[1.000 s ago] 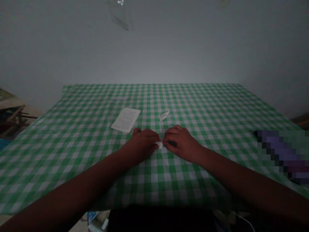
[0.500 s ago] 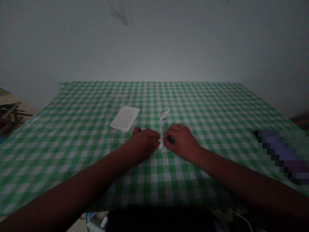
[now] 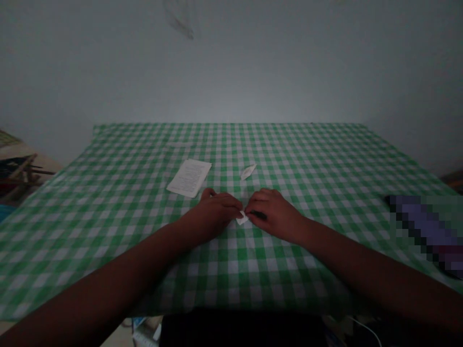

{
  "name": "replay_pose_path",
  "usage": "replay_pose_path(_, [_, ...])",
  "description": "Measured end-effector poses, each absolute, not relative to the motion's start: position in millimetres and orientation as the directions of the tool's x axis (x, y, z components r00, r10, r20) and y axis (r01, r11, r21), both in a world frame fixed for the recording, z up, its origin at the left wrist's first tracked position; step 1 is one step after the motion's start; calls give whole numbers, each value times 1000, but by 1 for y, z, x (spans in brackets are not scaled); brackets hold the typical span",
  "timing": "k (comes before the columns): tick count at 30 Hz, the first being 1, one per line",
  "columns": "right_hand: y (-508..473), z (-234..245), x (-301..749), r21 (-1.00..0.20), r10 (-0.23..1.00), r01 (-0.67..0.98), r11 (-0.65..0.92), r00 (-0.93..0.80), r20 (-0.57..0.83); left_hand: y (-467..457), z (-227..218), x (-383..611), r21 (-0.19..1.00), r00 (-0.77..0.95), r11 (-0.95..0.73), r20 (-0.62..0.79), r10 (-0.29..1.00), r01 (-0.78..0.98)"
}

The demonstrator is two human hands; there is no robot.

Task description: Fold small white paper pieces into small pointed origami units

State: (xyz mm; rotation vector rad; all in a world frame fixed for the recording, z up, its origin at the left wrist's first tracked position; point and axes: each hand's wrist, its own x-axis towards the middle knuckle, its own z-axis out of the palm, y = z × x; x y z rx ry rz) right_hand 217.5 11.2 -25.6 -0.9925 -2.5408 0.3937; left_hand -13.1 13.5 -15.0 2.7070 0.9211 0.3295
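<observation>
A small piece of folded white paper (image 3: 242,218) lies low over the checked cloth, between my two hands. My left hand (image 3: 219,214) has its fingertips closed on the paper's left side, the fingers bent over it and the thumb side partly hidden. From the right, my right hand (image 3: 271,212) pinches the paper's other edge with thumb and fingers. A dark strip shows between that thumb and the fingers; whether it is an object or a shaded gap, I cannot tell. Just beyond the hands sits another folded white paper piece (image 3: 248,171), touched by neither.
A stack of printed paper sheets (image 3: 190,178) rests beyond my left hand. The green-and-white checked tablecloth (image 3: 307,154) covers the table up to the wall. At the right edge lies a dark, pixelated object (image 3: 423,226). A white cable (image 3: 367,330) hangs below the table's front.
The small paper between my hands has tilted a little and shows more of its white face. My right hand's fingers have shifted slightly, and the dark strip in it looks longer.
</observation>
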Motion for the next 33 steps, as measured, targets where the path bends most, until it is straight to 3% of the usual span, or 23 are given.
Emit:
replay_pose_path(5, [8,-24,219,-408,688,573,711,-686,236,15,-19,-12,346,806,-789,132,577,508])
replay_pose_path(13, [9,-28,213,-419,748,628,655,-617,245,7,-11,-7,415,768,-733,115,630,539])
replay_pose_path(18, [12,-31,211,-408,774,662,628,-582,249,6,-12,-6,367,724,-709,122,679,602])
replay_pose_path(25, [10,-30,205,-407,827,720,562,-502,252,6,-7,-4,353,762,-733,80,643,581])
replay_pose_path(33, [10,-22,213,-532,814,617,581,-466,347,7,-5,-14,417,787,-738,81,611,530])
